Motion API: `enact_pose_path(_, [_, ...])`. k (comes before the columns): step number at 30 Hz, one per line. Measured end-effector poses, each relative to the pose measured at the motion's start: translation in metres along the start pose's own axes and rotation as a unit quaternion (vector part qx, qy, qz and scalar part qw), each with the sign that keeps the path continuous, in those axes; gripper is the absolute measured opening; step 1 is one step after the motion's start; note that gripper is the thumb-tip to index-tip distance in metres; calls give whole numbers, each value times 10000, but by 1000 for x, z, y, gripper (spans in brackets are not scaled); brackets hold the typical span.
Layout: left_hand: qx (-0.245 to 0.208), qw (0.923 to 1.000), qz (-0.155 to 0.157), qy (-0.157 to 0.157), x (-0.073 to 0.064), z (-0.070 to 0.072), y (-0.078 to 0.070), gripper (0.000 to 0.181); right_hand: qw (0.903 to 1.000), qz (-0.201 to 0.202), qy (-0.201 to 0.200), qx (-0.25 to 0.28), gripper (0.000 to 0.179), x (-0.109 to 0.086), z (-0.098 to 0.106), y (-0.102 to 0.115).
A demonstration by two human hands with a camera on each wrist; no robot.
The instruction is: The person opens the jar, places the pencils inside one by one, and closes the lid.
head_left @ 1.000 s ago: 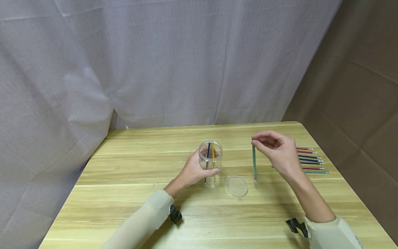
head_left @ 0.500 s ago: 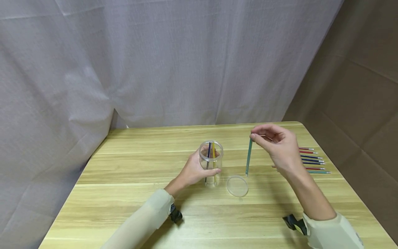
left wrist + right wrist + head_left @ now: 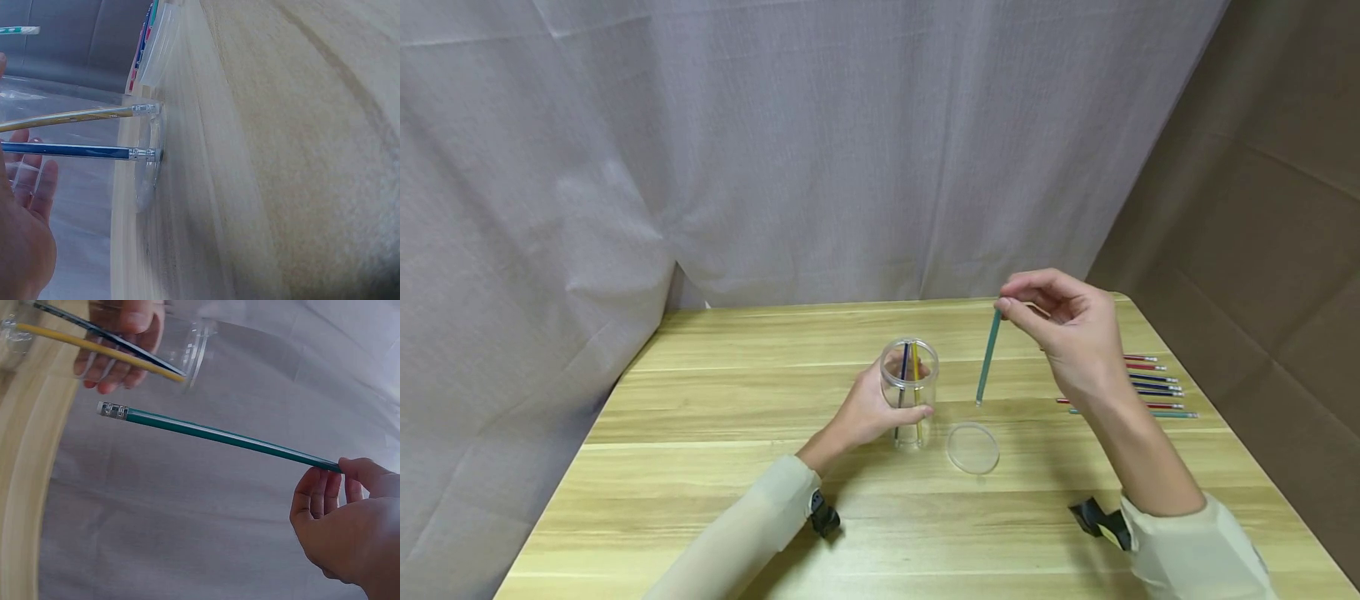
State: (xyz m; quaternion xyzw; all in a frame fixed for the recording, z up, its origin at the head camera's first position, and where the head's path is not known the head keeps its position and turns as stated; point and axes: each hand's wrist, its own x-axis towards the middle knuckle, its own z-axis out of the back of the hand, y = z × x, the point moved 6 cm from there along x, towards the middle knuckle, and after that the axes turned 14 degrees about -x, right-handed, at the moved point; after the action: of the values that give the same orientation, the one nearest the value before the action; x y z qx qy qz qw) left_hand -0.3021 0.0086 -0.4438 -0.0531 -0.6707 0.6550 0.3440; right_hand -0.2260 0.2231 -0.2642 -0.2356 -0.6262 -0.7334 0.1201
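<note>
My left hand (image 3: 868, 407) grips a clear plastic jar (image 3: 909, 372) that stands upright and uncapped on the table. Inside lean a yellow pencil (image 3: 75, 117) and a dark blue pencil (image 3: 75, 149), their eraser ends down at the jar's bottom. To the right, my right hand (image 3: 1067, 333) pinches a green pencil (image 3: 225, 435) at one end between thumb and fingers. It hangs in the air, slightly tilted, its white eraser (image 3: 100, 408) lowest and toward the jar. The right wrist view shows the green pencil apart from the jar.
A clear round lid (image 3: 972, 448) lies on the table just right of the jar. Farther right, several red, blue and green pencils (image 3: 1157, 387) lie side by side, partly behind my right forearm. Grey cloth (image 3: 805, 167) hangs behind the table (image 3: 700, 483).
My right hand has risen and moved a little left with the green pencil, whose eraser end has swung toward the jar. The left hand and jar have stayed put.
</note>
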Motion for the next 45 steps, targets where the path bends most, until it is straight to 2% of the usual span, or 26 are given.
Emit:
enact_pose_path(18, [-37, 10000, -30, 17, 0, 1, 2, 66, 9958, 554, -162, 705, 16, 21, -17, 41])
enact_pose_path(26, [98, 9999, -45, 17, -1, 1, 2, 68, 9933, 726, -140, 883, 17, 31, -26, 54])
enact_pose_path(37, [109, 9999, -3, 16, 0, 1, 2, 68, 9942, 840, -117, 657, 17, 42, -46, 45])
enact_pose_path(45, [227, 9997, 54, -89, 0, 2, 2, 74, 9970, 582, 44, 501, 19, 41, -61, 23])
